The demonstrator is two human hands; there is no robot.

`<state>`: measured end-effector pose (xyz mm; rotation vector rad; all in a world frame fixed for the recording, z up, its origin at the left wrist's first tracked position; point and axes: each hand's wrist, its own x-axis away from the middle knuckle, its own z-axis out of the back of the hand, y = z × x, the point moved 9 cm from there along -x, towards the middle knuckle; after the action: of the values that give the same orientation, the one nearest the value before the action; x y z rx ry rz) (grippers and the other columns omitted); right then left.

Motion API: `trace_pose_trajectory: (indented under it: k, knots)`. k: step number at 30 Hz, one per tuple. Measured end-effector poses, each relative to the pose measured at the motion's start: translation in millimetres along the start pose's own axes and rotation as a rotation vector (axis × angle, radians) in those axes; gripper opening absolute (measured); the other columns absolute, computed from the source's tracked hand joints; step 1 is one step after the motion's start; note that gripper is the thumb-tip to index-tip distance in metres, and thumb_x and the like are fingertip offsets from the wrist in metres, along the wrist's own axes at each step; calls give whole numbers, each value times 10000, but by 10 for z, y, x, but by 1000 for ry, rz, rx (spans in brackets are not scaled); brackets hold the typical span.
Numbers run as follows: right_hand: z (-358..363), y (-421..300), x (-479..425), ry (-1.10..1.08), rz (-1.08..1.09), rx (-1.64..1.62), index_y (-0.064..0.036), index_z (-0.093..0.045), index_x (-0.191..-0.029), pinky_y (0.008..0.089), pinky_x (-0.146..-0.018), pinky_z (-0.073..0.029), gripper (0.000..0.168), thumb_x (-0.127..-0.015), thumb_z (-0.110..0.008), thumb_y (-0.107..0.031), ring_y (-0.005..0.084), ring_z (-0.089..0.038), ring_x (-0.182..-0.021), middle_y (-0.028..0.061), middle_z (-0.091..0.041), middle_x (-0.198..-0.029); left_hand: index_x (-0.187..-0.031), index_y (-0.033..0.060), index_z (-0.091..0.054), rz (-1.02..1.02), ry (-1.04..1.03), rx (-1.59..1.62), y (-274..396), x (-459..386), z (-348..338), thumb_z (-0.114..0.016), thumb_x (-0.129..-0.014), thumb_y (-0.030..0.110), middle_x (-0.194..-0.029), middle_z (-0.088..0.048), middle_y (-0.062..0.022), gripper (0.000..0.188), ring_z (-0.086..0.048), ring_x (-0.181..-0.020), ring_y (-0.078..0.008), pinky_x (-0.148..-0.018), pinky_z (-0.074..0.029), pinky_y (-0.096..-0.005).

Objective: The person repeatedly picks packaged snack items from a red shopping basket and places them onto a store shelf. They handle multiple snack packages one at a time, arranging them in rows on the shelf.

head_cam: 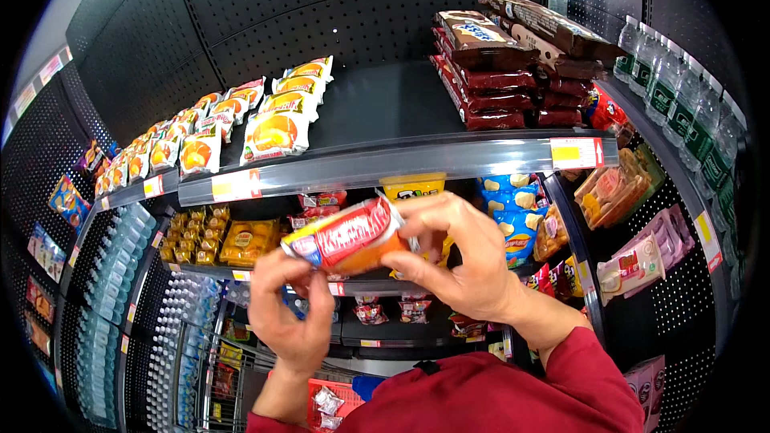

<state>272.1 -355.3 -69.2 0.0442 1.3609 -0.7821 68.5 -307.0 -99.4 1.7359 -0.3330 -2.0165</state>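
A packaged snack in a red, yellow and orange wrapper (355,240) is held up between both hands, in front of the shelf edge. My left hand (295,304) pinches its lower left end between thumb and fingers. My right hand (460,255) grips the opposite end, thumb below and fingers behind. On the upper shelf (373,102), rows of white and orange wrapped snacks (277,132) stand at the left, and stacked dark red and brown packs (499,93) lie at the right.
Lower shelves carry boxed yellow pastries (249,242) and blue snack bags (514,219). Bottled water (671,96) lines the right shelf, with more bottles (114,276) at the left. Below are a wire shopping cart (228,361) and a red basket (316,400) with small packs inside.
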Motion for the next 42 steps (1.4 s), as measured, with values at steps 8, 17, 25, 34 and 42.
trace_pose_trajectory:
  k: [8,17,25,34,42]
  knots:
    - [-13,-64,-696,-6,-32,108,41,-559,-1247,331,-611,-537,412,-905,-737,-104,185,-663,-700,158,-623,-1076,-1161,-28,-604,184,-97,216,-162,-1197,-83,-636,-992,42,-866,-654,-23,185,-598,-665,-37,-571,-455,-174]
    - [-116,516,-1326,69,-258,135,141,-587,-1235,381,-708,-574,485,-948,-660,-243,267,-727,-858,272,-700,-978,-1284,-69,-608,250,-495,233,-654,-2370,-559,-617,-1014,217,-1064,-707,-118,393,-705,-854,-103,-709,-553,-222]
    - [-135,1462,-1658,9,-519,457,156,-672,-1071,343,-622,-585,401,-956,-572,-215,204,-712,-668,176,-703,-834,-1264,-137,-571,505,-772,222,-1262,-2697,-1368,-693,-959,251,-1129,-668,-208,508,-737,-974,-203,-714,-622,-265]
    - [-109,1905,-1689,-17,-914,613,9,-716,-1180,413,-998,-534,400,-874,-727,-248,364,-658,-1198,243,-681,-1259,-1299,-166,-527,724,-891,106,-1555,-2588,-1891,-638,-975,241,-1096,-675,-295,532,-770,-837,-257,-636,-660,-288]
    - [-105,2072,-1663,-32,-930,712,-5,-743,-1142,395,-995,-535,394,-842,-761,-260,336,-662,-1203,216,-702,-1238,-1345,-184,-469,761,-970,-8,-1735,-2579,-2161,-626,-974,287,-940,-716,-291,620,-763,-728,-243,-595,-653,-312]
